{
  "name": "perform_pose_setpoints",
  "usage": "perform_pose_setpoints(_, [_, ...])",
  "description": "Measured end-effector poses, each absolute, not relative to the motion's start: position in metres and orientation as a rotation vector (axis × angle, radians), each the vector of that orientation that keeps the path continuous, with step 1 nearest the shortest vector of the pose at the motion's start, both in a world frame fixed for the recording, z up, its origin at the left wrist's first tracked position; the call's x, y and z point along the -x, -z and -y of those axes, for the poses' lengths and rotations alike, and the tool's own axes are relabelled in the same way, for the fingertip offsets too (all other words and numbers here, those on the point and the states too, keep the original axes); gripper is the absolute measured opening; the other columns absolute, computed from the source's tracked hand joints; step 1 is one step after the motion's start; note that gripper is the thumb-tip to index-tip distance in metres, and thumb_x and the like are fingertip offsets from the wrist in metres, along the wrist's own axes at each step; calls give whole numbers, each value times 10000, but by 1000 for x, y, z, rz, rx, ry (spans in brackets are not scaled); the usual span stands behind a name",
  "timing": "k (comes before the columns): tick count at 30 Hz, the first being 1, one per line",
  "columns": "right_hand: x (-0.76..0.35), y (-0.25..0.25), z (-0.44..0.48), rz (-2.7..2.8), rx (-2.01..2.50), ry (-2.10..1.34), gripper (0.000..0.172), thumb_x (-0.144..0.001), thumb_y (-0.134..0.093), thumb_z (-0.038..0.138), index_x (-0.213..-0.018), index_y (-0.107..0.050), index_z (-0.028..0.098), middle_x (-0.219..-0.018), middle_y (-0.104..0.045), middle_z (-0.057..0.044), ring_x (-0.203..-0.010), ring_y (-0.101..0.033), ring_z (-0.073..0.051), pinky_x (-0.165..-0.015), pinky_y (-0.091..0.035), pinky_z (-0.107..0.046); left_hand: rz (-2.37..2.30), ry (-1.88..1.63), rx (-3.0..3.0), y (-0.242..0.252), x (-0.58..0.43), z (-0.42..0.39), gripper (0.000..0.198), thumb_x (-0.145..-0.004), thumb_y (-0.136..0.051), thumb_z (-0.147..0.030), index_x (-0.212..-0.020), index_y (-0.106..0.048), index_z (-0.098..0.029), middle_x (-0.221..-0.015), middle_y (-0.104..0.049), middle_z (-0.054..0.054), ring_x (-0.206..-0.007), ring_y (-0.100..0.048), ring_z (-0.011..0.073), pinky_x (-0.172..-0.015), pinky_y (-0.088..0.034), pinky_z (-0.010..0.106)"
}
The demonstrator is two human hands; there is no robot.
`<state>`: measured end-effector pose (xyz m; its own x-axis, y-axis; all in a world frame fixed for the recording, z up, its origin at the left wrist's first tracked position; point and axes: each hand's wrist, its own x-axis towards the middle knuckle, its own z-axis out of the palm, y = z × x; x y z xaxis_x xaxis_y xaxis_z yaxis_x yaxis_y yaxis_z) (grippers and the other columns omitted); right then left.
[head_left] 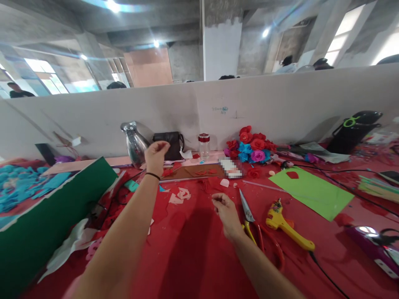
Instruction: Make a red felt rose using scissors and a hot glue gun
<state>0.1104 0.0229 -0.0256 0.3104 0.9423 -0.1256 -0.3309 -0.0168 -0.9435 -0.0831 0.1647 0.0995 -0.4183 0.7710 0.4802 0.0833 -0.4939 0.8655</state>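
Observation:
My left hand (pixel 156 158), with a dark band at the wrist, is raised in front of a black bag (pixel 171 143). Its thumb and fingertips come together in a pinch; anything between them is too small to make out. Lower and to the right, my right hand (pixel 227 214) hovers over the red tabletop (pixel 187 257), fingers curled in and tips close together, with no object discernible in them. Beside it lie large scissors (pixel 247 209) with red and yellow showing at the handles. Pale pink paper pieces (pixel 181 195) and red scraps (pixel 210 184) lie between the hands.
To the right are a yellow glue gun (pixel 288 228), a green sheet (pixel 311 191) and a purple power strip (pixel 372 249). Paper flowers (pixel 254 145), a lidded jar (pixel 204 147) and a metal flask (pixel 135 143) line the partition (pixel 174 108). A green board (pixel 59 199) stands left.

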Motion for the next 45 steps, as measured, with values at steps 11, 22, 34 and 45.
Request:
perform_pose_setpoints(11, [-104,6,-11,744,943,-1522,385,-563,-763,381,-900,-714,202,-630,-601,36,-504,-417,-79,-518,-312,-229,-661,-1942,-520,-55,41,-71,200,-822,-557,-134,-669,-455,-212,-879,-703,-50,-909,-643,109,-867,-497,341])
perform_pose_setpoints(22, [-113,14,-19,612,884,-1312,309,-565,-766,441,-733,-688,194,-698,-673,-6,-517,-491,-89,-508,-365,-234,-735,-1598,-541,7,15,-25,240,-606,-771,-199,-714,-557,-198,-711,-669,-57,-730,-647,86,-825,-498,274])
perform_pose_setpoints(34, [-107,19,-20,647,925,-1284,287,-546,-771,411,-677,-661,180,-610,-642,20,-492,-487,-83,-490,-330,-223,-832,-1384,-575,8,-2,-15,244,-557,-781,-198,-698,-583,-173,-715,-700,-1,-746,-674,147,-788,-505,287])
perform_pose_setpoints(45, [-183,8,54,1665,1817,-339,247,-807,-527,350,-1005,-608,227,-872,-656,-67,-803,-610,-233,-691,-424,-328,-846,-1485,-414,15,8,-30,203,-532,-767,-110,-620,-588,-150,-637,-690,-1,-563,-613,80,-622,-492,208])
